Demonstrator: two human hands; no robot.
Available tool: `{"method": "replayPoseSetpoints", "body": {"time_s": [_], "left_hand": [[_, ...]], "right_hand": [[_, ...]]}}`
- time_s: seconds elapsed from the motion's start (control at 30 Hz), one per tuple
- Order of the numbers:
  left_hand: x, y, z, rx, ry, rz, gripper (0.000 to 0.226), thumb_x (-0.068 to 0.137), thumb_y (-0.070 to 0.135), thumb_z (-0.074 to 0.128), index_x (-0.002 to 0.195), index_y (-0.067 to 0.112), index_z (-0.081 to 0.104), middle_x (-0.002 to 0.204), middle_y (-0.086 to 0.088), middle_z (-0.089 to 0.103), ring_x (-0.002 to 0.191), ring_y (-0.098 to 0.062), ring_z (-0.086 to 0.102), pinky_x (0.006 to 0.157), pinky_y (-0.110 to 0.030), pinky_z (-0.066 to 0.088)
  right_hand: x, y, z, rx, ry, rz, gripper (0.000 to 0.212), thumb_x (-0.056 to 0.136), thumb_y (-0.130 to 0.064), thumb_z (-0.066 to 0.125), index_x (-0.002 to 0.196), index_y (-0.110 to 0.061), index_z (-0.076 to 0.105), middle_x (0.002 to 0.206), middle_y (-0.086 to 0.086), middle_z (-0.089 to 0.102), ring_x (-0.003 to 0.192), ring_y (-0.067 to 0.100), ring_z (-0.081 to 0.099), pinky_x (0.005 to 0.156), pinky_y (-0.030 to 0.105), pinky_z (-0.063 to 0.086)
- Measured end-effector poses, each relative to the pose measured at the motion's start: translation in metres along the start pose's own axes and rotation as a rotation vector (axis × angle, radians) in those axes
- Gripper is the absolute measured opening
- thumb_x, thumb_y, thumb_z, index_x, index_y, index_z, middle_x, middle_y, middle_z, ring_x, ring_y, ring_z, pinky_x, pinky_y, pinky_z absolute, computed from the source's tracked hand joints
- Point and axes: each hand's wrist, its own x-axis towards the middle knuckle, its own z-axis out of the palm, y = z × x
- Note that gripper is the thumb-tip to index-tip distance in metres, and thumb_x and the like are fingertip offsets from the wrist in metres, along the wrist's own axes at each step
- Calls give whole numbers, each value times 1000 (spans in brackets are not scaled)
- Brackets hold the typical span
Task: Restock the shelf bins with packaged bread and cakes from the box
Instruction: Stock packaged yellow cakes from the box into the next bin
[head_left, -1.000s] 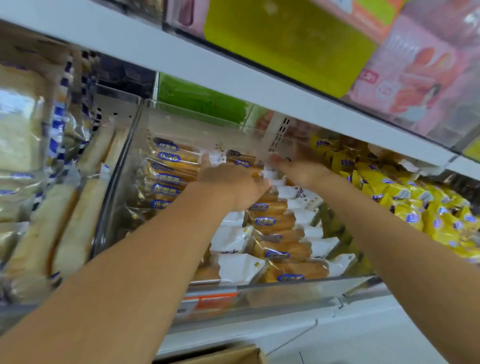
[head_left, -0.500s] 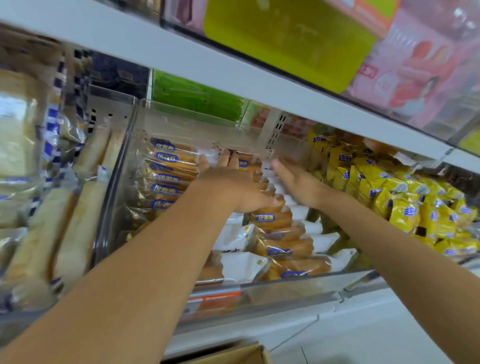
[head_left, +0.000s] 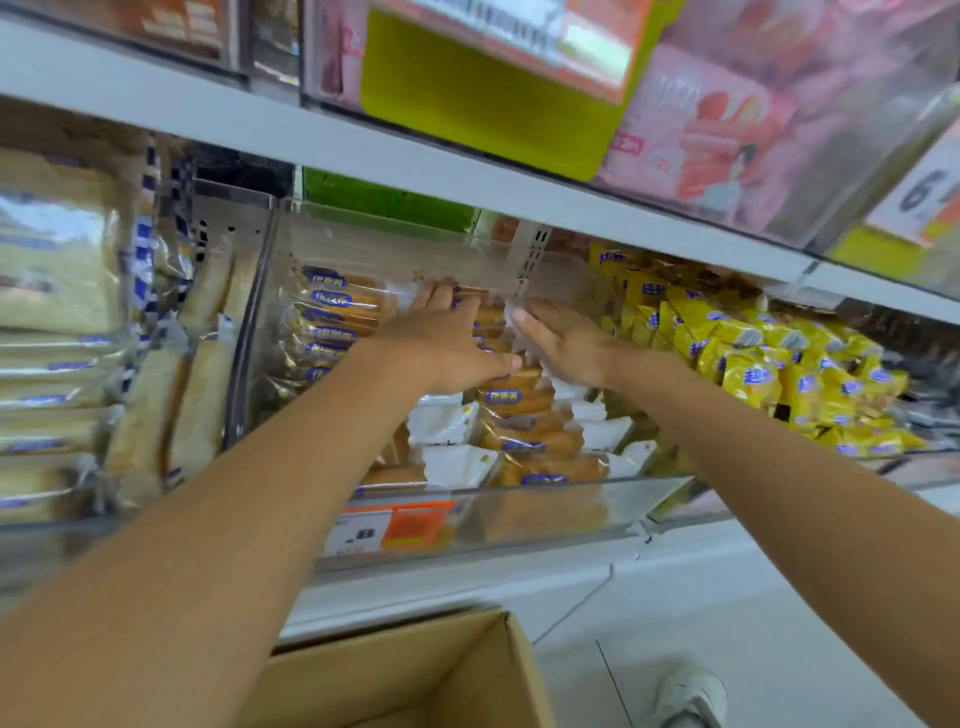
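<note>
Your left hand (head_left: 447, 353) and right hand (head_left: 569, 345): both are reached into the clear bin (head_left: 545, 512), close side by side, with fingers straight and gripping nothing; the left lies over the bread packs (head_left: 519, 408) with its fingertips toward the bin's back; the right lies flat against the white wrapper ends on the row's right side.

Clear bin, contents: bread packs, golden with blue labels, in two columns; one stack is at the back left and one row runs from front to back under your hands; each pack's long axis lies across the bin, left to right, with its white end pointing right.

Bin to the left: long pale cakes (head_left: 197, 400) lie front to back; beside them are stacked packs of pale loaves (head_left: 52, 270).

Bin to the right: yellow packs (head_left: 769, 364), heaped loosely.

Cardboard box (head_left: 415, 675): on the floor below your left arm, with the flap open; its contents are out of sight.

Beside the box: one white shoe (head_left: 691, 696).
</note>
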Motion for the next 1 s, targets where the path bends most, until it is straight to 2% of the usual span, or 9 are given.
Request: {"method": "replayPoseSetpoints", "body": {"time_s": [0.1,0.2,0.33,0.4,0.47,0.57,0.77,0.9,1.0], "left_hand": [[-39,-1,-4,5,18,-40,86,92,69,37,157,22,8,165,-5,-5,152,-23,-3,121,-47,5],[-94,-1,-8,-14,58,-47,74,93,62,45,152,18,31,160,-12,25,146,-29,25,118,-43,25],[-186,6,-4,-93,258,27,47,88,41,67,127,16,61,131,-6,59,120,-27,54,99,-37,43],[-232,4,13,-119,324,-8,32,86,34,70,114,20,65,119,0,63,112,-22,55,94,-38,45],[-269,-9,44,-202,222,-145,23,87,36,68,107,25,63,109,6,63,103,-17,58,88,-36,48],[-310,-51,106,-317,-30,-376,22,89,40,67,106,27,62,107,8,63,100,-12,58,88,-32,48],[-357,-126,204,-548,-130,-680,13,90,21,69,100,14,66,99,-3,64,96,-19,59,82,-32,44],[-375,-150,244,-801,-65,-780,19,87,-4,67,84,14,62,91,-14,60,89,-26,56,88,-46,49],[-384,-160,261,-784,-42,-792,7,90,8,67,97,11,66,94,-5,65,86,-20,62,81,-35,52]], "right_hand": [[-30,-13,-7,71,133,-80,58,99,-58,31,145,-24,41,147,8,44,139,27,35,114,38,28],[-82,-42,-2,88,384,-171,40,95,-42,52,121,-12,61,116,14,60,110,30,54,90,34,41],[-168,-81,21,246,517,-222,13,89,-24,61,98,-16,63,84,-1,54,79,21,54,66,32,41],[-205,-94,49,333,424,-233,6,89,-24,61,91,-18,61,72,-9,48,68,15,49,60,31,38],[-236,-100,90,388,182,-224,6,89,-25,61,93,-20,62,74,-8,52,70,15,52,63,32,44],[-270,-99,168,289,-217,-206,21,91,-26,60,111,-21,64,97,-5,61,93,17,61,82,33,50],[-292,-84,308,457,-700,167,39,95,-20,61,132,-7,53,128,12,58,116,26,57,93,35,47],[-268,-102,370,628,-752,305,64,92,-16,66,147,-3,35,139,13,48,128,26,48,101,30,42],[-229,-126,413,409,-629,42,75,91,-26,67,151,-5,27,155,14,32,143,29,30,114,33,29]]}}
